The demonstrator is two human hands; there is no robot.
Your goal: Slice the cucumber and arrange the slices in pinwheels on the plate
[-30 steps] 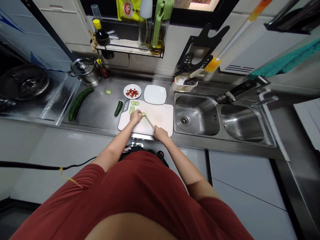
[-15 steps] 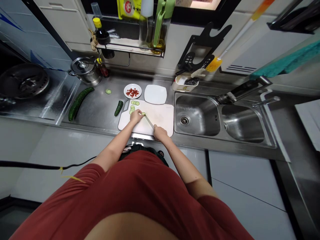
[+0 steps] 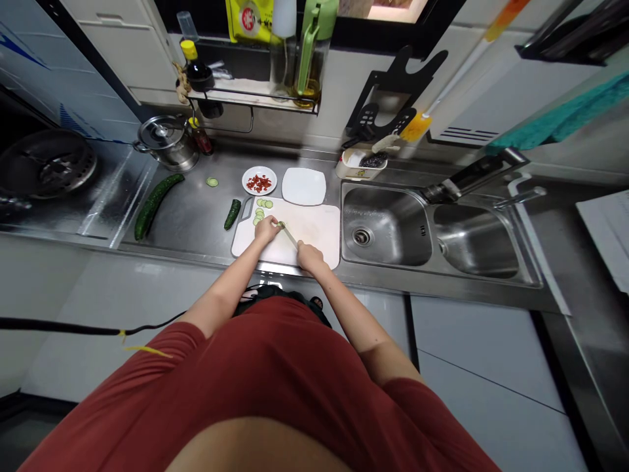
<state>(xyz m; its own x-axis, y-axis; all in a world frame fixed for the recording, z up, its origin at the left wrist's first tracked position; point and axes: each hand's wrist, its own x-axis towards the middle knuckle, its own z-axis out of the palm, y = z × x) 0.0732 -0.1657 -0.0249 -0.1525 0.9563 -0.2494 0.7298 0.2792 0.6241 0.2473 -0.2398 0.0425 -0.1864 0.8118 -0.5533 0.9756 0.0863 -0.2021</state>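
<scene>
My left hand [image 3: 266, 230] presses down on a piece of cucumber [image 3: 280, 224] on the white cutting board [image 3: 314, 229]; only its cut end shows past my fingers. In my right hand [image 3: 308, 255] is a knife [image 3: 289, 236], whose blade meets the cucumber's end. Several cut slices [image 3: 262, 208] lie on the board's far left corner. A short cucumber piece [image 3: 232, 214] rests on the steel counter just left of the board.
A whole cucumber [image 3: 156, 202] and one slice [image 3: 211, 181] lie further left. Behind the board stand a plate of red chopped bits [image 3: 259, 180] and a white plate [image 3: 303, 186]. A double sink [image 3: 383, 226] is on the right, a pot [image 3: 167, 139] at the back left.
My right hand with the knife has shifted slightly left and toward the cucumber. My left hand stays on the cucumber.
</scene>
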